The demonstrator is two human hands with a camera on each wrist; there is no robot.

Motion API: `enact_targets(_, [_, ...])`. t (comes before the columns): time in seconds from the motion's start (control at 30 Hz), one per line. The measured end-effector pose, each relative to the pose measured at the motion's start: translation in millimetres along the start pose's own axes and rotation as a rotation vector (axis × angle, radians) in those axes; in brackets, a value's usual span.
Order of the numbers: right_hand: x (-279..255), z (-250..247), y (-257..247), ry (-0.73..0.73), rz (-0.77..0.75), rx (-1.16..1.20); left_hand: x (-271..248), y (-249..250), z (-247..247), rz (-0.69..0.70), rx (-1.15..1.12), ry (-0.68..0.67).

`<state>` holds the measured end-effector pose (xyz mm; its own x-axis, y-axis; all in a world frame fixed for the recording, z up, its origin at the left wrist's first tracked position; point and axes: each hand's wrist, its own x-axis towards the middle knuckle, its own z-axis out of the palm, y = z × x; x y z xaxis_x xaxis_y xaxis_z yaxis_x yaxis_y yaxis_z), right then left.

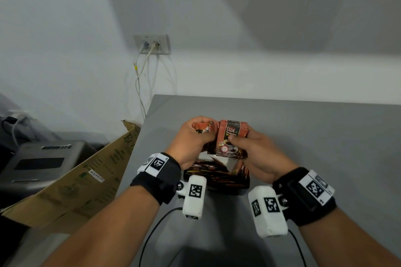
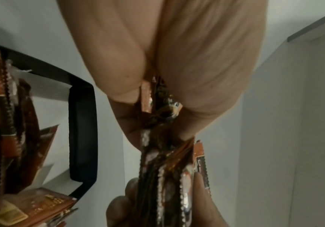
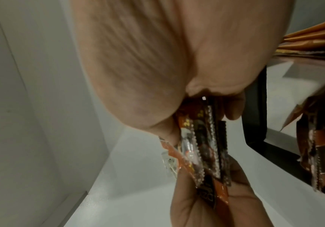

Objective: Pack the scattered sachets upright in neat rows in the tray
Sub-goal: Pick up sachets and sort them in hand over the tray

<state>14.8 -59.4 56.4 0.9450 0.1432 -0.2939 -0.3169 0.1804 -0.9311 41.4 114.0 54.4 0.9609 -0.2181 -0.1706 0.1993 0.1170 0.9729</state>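
I hold a bundle of orange-brown coffee sachets (image 1: 231, 139) upright between both hands, just above the far side of the black tray (image 1: 225, 186). My left hand (image 1: 201, 132) grips the left side of the bundle, and my right hand (image 1: 240, 141) pinches the front sachet with thumb on its face. In the left wrist view the sachets (image 2: 165, 165) show edge-on, beside the tray rim (image 2: 83, 122). The right wrist view shows the same sachets (image 3: 202, 147) and tray rim (image 3: 254, 107). More sachets (image 2: 4, 122) stand and lean inside the tray.
The grey table (image 1: 314, 136) ends at a left edge close to the tray. Beyond that edge lie a flattened cardboard box (image 1: 86, 175) and a grey machine (image 1: 39, 162). A wall socket (image 1: 152, 44) with hanging cables is behind. Black wrist cables (image 1: 156, 225) trail on the near table.
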Motion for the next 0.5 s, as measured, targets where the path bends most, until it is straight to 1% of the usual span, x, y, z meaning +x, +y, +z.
enact_targets(0.07, [2, -3, 4, 0.012, -0.005, 0.005, -2, 4, 0, -0.053, -0.038, -0.012])
enact_targets(0.13, [2, -9, 5, 0.038, -0.017, 0.070, 0, 2, -6, -0.127, -0.065, 0.013])
enact_targets(0.2, [0, -15, 2, 0.057, -0.044, 0.100, 4, -1, -13, -0.161, 0.020, 0.037])
enact_targets(0.3, [-3, -19, -3, 0.048, -0.089, 0.042, 6, -5, -21, -0.131, 0.253, 0.025])
enact_targets(0.37, [-5, -19, -3, 0.032, -0.092, -0.003, 6, -5, -22, -0.073, 0.324, 0.001])
enact_targets(0.43, [-4, -16, 0, 0.005, -0.062, -0.018, 6, -4, -21, -0.033, 0.301, -0.011])
enact_targets(0.5, [-4, -12, 3, -0.013, -0.024, 0.029, 5, -4, -15, -0.013, 0.199, -0.008])
